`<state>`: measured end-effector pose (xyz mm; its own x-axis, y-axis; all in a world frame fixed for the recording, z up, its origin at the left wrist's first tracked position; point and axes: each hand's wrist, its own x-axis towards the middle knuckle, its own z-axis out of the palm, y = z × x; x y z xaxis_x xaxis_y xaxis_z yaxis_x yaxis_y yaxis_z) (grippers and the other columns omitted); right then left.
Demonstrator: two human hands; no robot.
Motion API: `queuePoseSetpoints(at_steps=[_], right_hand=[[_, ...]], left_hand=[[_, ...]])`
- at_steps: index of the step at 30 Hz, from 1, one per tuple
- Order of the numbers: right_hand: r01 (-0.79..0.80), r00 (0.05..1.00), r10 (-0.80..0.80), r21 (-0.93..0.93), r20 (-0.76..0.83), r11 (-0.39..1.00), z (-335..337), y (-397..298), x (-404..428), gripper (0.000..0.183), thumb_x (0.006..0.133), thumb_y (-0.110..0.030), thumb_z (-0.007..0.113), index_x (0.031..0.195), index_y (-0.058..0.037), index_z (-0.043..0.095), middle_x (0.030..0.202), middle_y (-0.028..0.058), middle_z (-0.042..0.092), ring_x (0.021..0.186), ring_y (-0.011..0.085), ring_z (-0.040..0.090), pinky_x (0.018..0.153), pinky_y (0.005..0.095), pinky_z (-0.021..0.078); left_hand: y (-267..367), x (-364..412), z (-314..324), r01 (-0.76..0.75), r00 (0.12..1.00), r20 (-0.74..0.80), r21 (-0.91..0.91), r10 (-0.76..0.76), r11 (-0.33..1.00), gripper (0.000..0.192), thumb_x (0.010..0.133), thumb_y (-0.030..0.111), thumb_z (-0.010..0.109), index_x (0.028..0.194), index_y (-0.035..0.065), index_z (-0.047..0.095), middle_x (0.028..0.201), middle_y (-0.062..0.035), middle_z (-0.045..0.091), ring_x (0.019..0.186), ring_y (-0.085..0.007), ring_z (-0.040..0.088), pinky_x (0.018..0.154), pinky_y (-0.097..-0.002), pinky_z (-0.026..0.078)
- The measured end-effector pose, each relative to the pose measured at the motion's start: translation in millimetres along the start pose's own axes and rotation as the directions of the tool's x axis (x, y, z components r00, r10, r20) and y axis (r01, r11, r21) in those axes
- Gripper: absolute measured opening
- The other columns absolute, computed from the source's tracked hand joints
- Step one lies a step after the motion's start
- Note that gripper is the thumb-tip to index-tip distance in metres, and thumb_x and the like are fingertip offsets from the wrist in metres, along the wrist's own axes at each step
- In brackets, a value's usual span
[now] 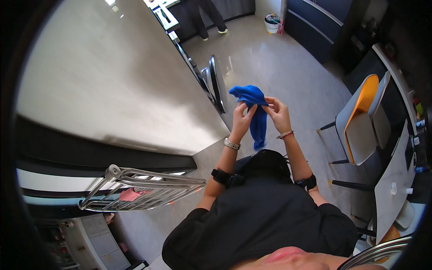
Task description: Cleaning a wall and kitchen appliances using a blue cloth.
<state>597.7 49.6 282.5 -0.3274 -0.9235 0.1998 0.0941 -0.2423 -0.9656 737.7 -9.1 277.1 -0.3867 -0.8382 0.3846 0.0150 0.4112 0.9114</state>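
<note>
A blue cloth (249, 94) hangs in the air in front of my body, pinched between both hands. My left hand (242, 114) grips its lower left edge with thumb and fingers. On the other side my right hand (277, 110) pinches the right edge of the same cloth. The upper part is bunched and folds over to the left, while a narrow length drops down between my wrists. Fine detail of the cloth's shape is hidden in its folds.
To the left stands a metal drying rack (155, 189) with a pink cloth (131, 194) on it. A pale wall (111, 77) runs close on my left. Chairs (361, 131) and a table (393, 189) stand right. Beyond are a person's legs (206, 15) and a white bin (271, 25).
</note>
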Motion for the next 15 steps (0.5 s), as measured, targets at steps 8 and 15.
queuePoseSetpoints(at_steps=[8, 15], right_hand=[[-0.010, 1.000, 0.013, -0.114, 0.022, 0.993, -17, 7, -3, 0.019, 0.087, -0.011, 0.056, 0.104, -0.0019, 0.061, 0.085, 0.0002, 0.061, 0.078, 0.0061, 0.054, 0.070, 0.0215, 0.0437], [-0.022, 1.000, 0.019, -0.195, -0.018, 0.981, -18, 6, -18, 0.013, 0.088, -0.012, 0.054, 0.096, -0.0013, 0.057, 0.078, -0.0002, 0.058, 0.076, 0.0056, 0.053, 0.068, 0.0221, 0.0431]], left_hand=[[1, -2, 10, 0.189, 0.982, 0.059, -0.304, -0.180, 0.934, 0.019, 0.083, 0.014, 0.064, 0.094, -0.0003, 0.058, 0.090, -0.0047, 0.059, 0.086, -0.0116, 0.053, 0.075, -0.0252, 0.042], [18, 5, 13, 0.147, 0.948, -0.182, -0.475, -0.261, 0.867, 0.040, 0.078, 0.014, 0.069, 0.104, 0.0039, 0.041, 0.092, -0.0032, 0.053, 0.085, -0.0100, 0.052, 0.075, -0.0247, 0.045]])
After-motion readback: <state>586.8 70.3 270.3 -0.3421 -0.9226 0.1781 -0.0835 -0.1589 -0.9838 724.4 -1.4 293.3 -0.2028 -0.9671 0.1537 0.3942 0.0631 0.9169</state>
